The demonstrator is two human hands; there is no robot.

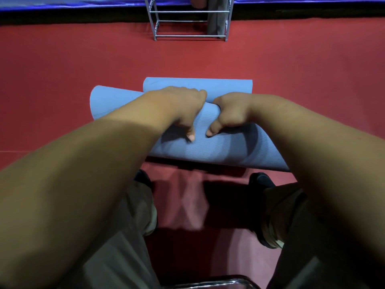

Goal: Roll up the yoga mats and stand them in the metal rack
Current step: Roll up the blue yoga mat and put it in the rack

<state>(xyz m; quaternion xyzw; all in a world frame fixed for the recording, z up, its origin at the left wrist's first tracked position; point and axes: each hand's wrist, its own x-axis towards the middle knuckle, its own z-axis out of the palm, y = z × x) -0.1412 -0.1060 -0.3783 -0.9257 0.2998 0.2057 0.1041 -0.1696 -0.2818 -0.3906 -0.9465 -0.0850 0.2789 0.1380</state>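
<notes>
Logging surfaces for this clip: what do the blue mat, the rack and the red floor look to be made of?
The blue mat: likely soft foam or rubber, matte, with fine wavy ribbing; it bends into a roll. The rack: metal tubing, silvery-grey, slight sheen. The red floor: smooth matte sheet, perhaps vinyl or rubber.

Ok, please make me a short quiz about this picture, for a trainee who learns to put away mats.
1. True or false: the left hand and the right hand both grip the rolled part of the blue mat.
2. The metal rack stands: A) beyond the mat, B) left of the mat, C) on top of the mat.
3. Short answer: is the mat fully rolled?
Key: 1 true; 2 A; 3 no, a flat end lies beyond the roll.
</notes>
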